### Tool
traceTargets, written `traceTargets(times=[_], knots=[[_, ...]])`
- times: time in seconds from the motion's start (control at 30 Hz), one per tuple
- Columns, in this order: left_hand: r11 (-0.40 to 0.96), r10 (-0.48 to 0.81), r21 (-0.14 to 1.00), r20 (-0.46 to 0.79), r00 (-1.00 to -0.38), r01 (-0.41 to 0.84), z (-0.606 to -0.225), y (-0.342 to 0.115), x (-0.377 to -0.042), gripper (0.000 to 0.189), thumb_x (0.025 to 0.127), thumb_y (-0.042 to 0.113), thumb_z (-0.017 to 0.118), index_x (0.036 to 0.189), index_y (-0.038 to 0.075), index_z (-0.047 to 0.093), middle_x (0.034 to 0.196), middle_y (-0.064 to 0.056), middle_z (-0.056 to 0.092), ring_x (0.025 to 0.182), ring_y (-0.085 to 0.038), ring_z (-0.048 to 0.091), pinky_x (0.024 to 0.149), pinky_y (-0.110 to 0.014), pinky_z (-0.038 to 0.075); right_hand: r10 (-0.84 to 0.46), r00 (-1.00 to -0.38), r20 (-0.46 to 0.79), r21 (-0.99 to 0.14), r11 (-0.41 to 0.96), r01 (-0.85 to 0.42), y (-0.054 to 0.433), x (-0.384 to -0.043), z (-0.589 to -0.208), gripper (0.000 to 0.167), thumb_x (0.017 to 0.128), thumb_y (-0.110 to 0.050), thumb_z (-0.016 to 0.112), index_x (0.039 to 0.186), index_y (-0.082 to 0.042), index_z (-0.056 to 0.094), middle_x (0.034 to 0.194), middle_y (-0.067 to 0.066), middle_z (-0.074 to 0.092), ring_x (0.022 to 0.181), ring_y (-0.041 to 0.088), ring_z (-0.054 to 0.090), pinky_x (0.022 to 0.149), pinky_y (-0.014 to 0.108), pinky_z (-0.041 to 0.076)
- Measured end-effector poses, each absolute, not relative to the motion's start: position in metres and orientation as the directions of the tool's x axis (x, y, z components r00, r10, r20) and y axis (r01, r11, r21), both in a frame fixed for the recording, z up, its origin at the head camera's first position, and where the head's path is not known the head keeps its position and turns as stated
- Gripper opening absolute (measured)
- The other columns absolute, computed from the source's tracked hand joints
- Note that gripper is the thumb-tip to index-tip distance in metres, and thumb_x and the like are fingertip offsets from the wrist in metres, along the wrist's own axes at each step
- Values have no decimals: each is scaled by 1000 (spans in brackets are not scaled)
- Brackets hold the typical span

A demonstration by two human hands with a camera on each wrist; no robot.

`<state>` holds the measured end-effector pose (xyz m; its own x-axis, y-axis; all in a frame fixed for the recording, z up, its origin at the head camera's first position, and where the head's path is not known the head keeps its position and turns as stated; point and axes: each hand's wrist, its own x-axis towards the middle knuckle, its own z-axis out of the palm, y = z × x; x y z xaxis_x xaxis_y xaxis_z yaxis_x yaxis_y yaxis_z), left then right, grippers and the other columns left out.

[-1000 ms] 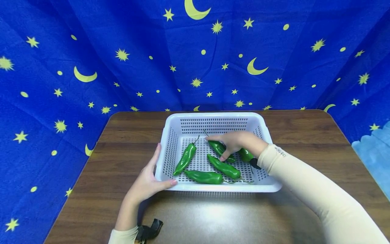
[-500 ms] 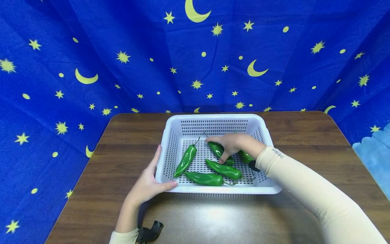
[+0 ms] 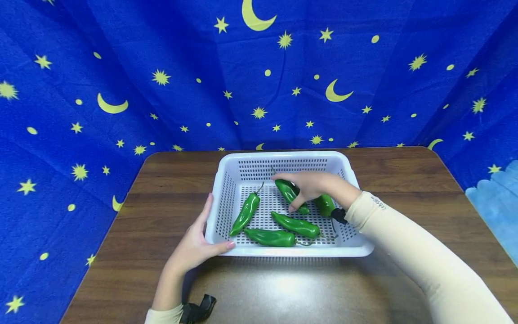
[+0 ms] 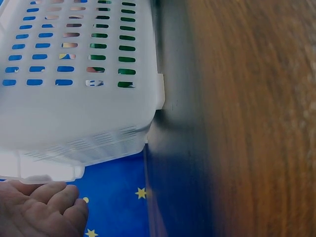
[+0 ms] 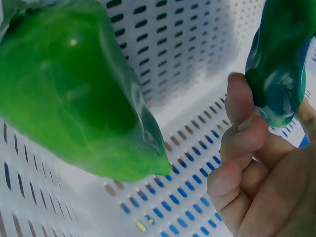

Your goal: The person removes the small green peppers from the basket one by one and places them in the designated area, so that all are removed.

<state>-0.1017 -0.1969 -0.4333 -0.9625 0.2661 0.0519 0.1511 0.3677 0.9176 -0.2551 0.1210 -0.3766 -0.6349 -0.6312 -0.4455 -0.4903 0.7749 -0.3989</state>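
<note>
A white plastic basket (image 3: 283, 251) with slotted walls holds several long green peppers. In the head view my right hand (image 3: 309, 185) reaches into the basket from the right. Its thumb and fingers pinch a green pepper (image 3: 288, 190) from both sides; the right wrist view shows the pepper (image 5: 281, 64) between fingers and thumb. A fat green pepper (image 3: 325, 206) lies under my right wrist. Nearer the front are two peppers (image 3: 299, 225) (image 3: 270, 237), and another pepper (image 3: 245, 214) lies to the left. My left hand (image 3: 192, 245) rests against the front left corner, thumb and forefinger straight and spread.
The basket stands on a brown wooden table (image 3: 170, 180). A blue curtain (image 3: 194, 103) with yellow moons and stars hangs behind the table. A light-blue fluffy cloth (image 3: 497, 202) shows at the far right.
The front middle pepper has turned slightly, its pointed end now nearer the front rim. My right hand has shifted a little toward the back with its pepper. My left hand stays at the corner.
</note>
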Motion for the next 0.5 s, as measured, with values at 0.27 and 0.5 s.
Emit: traceTargets(times=[0.27,0.5], knots=[[375,264,915,49,-963,149,-432,-197,-102,122,76,21,86,159,36,-1,160,-21,30,124,-40,58,92,-34,58,-671,-636,-381,-506,727,-464,129,-255,-361,104,77,-36,85,158,-30,20,119,8,60,99,20,61,89,40,54],[377,262,914,50,-964,150,-432,-196,-102,122,75,22,87,159,36,-1,160,-21,31,124,-40,58,92,-35,58,-722,-633,-280,-560,658,-502,139,-253,-344,101,78,-35,84,157,-28,22,100,5,62,83,18,59,73,31,52]])
